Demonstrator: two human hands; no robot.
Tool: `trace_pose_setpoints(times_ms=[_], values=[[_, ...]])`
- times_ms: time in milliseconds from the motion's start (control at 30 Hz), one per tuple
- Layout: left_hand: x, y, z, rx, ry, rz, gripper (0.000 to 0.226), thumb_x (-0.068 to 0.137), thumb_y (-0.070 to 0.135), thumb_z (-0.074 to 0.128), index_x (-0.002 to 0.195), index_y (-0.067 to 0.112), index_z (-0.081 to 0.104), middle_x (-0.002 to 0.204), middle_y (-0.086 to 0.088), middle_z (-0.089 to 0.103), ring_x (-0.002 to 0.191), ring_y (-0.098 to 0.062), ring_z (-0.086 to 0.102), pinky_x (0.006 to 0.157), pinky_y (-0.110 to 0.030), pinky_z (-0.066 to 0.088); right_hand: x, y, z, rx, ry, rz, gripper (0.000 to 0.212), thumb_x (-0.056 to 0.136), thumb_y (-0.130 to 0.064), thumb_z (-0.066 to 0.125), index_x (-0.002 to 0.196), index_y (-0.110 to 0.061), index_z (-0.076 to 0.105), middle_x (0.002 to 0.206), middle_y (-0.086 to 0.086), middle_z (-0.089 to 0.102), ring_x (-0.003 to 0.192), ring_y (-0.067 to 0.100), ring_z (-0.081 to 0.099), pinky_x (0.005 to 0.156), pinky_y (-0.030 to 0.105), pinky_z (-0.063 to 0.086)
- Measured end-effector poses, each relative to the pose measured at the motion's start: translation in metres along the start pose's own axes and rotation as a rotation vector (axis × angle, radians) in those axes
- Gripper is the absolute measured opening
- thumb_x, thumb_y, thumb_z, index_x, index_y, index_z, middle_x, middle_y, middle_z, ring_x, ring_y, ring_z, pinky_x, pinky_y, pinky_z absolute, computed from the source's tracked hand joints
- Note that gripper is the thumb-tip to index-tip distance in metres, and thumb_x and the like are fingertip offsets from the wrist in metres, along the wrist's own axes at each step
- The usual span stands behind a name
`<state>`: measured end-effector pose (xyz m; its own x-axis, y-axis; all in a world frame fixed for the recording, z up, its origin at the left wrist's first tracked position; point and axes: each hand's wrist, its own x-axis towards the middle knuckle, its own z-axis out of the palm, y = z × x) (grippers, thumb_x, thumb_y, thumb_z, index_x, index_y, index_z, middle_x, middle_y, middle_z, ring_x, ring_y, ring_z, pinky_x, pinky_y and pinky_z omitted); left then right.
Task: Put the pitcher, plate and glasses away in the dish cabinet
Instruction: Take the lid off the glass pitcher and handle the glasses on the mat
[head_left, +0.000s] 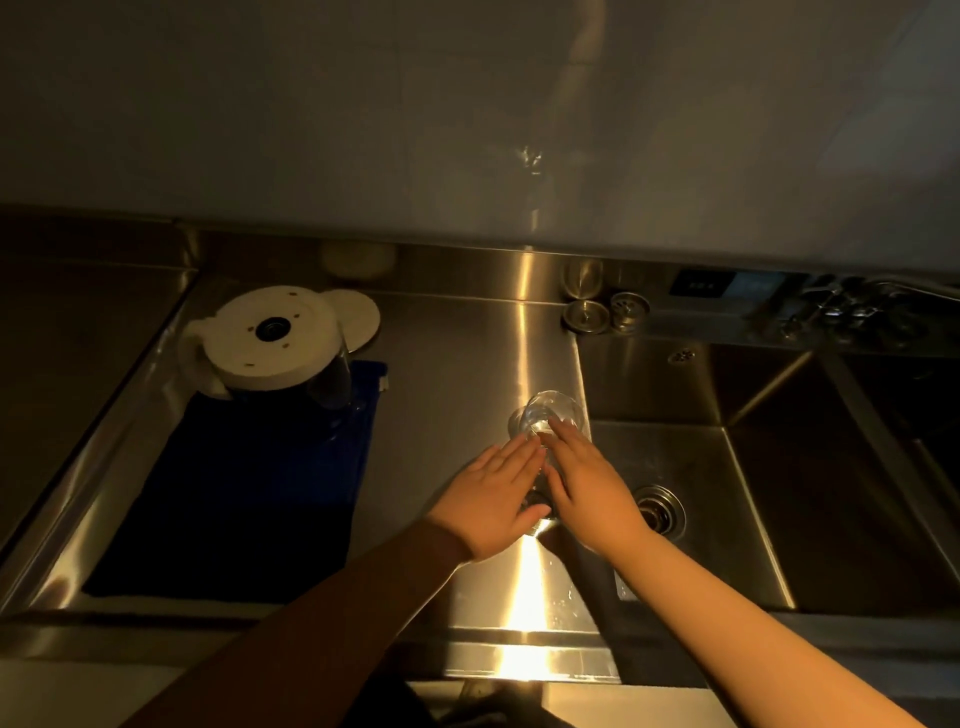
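left hand (497, 498): fingers flat and stretched out, pressed against the left side of a clear glass (550, 415), not curled round it
right hand (587, 488): same deal on the right side, fingers straight, so the glass sits sandwiched between both palms
glass: on the steel counter (457, 364), right at the edge of the sink (727, 467)
pitcher (275, 348): white lid, standing at the far end of a dark blue mat (249, 493), well left of the hands
plate (363, 317): white, just behind the pitcher, mostly hidden
sink plugs (605, 312): two metal ones at the sink's back corner
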<state>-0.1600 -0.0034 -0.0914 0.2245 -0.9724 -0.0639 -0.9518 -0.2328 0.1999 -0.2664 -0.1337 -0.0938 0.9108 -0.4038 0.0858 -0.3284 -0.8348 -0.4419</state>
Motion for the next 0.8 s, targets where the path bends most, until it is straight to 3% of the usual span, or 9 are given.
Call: trace_pose_setpoints(times_ms=[167, 400, 633, 800], values=[[-0.002, 0.001, 0.004, -0.013, -0.022, -0.016, 0.068, 0.096, 0.055, 0.015, 0.149, 0.019, -0.005, 0.158, 0.0, -0.006, 0.144, -0.014, -0.008, 0.114, -0.03, -0.004, -0.012, -0.001, 0.006, -0.026, -0.026, -0.017, 0.051, 0.1, -0.035, 0.035, 0.148, -0.021, 0.023, 0.155, -0.001, 0.022, 0.143, 0.009, 0.012, 0.112, 0.019, 0.005], [-0.004, -0.004, 0.006, 0.005, -0.024, -0.001, 0.073, 0.093, 0.061, 0.013, 0.148, 0.019, -0.009, 0.158, 0.0, -0.009, 0.143, -0.015, -0.011, 0.113, -0.029, -0.007, -0.019, 0.005, 0.007, -0.067, -0.062, -0.081, 0.063, 0.093, -0.056, 0.023, 0.148, -0.028, 0.007, 0.155, -0.009, 0.006, 0.142, 0.005, 0.003, 0.113, 0.022, 0.006], [-0.014, -0.015, 0.008, 0.04, -0.034, -0.001, 0.08, 0.093, 0.06, 0.024, 0.148, 0.012, -0.009, 0.157, -0.006, -0.01, 0.144, -0.016, -0.009, 0.11, -0.026, -0.01, -0.015, 0.002, 0.004, 0.051, -0.12, -0.195, 0.076, 0.086, -0.071, 0.035, 0.145, -0.043, -0.003, 0.153, -0.019, 0.004, 0.14, -0.002, 0.004, 0.11, 0.02, 0.013], [-0.016, -0.014, 0.008, 0.036, -0.034, -0.009, 0.08, 0.095, 0.055, 0.03, 0.148, 0.009, -0.007, 0.157, -0.01, -0.008, 0.144, -0.019, -0.006, 0.113, -0.027, -0.006, -0.012, 0.003, 0.008, 0.047, -0.145, -0.203, 0.091, 0.077, -0.078, 0.047, 0.146, -0.044, -0.003, 0.156, -0.014, 0.012, 0.141, 0.002, 0.013, 0.109, 0.022, 0.019]])
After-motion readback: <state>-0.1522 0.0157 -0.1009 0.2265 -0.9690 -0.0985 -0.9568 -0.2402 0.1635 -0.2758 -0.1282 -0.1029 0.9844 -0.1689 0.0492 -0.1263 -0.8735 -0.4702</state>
